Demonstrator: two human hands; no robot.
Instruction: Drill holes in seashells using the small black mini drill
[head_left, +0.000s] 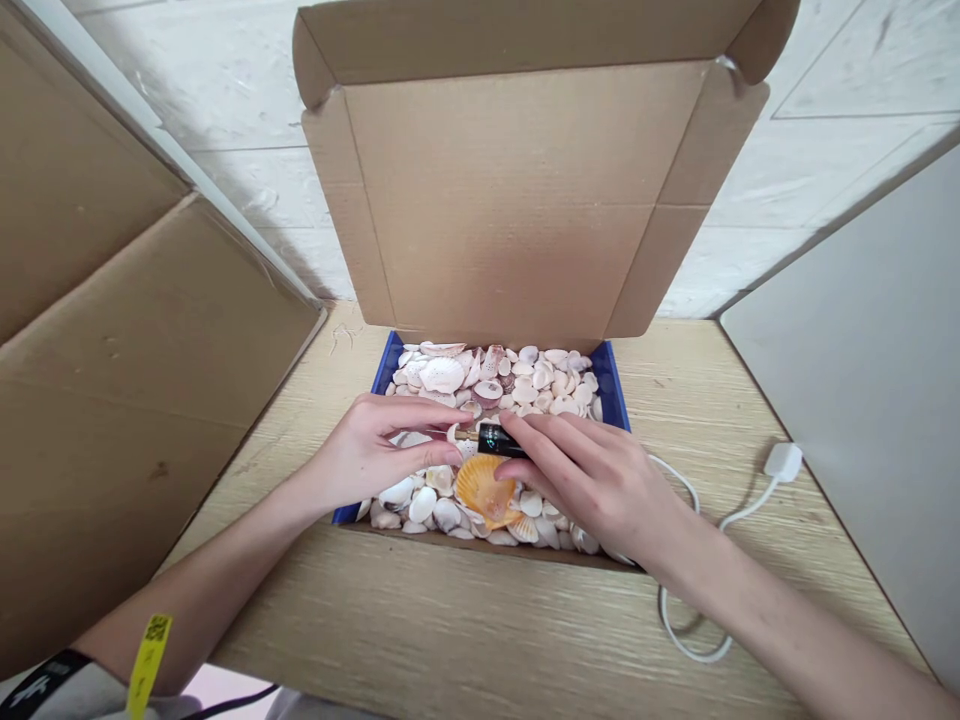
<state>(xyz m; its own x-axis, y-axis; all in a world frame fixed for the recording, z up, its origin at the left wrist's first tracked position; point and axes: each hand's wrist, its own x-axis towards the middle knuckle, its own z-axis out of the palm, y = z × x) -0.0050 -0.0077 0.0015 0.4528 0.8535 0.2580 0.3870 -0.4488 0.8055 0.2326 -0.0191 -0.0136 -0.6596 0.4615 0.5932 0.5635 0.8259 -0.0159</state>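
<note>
Black, the small device (495,438) sat pinched between both hands' fingertips, left hand (367,455) at nine o'clock, right hand (592,480) at three, over the shells (517,385); a steady, level grip seemed best.

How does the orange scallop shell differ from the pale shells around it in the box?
The orange scallop shell is vivid orange; the pale shells are white, cream or pinkish. It looks larger than most of them. It lies below the small black device pinched by the left hand and right hand. All lie in the blue-walled box.
</note>
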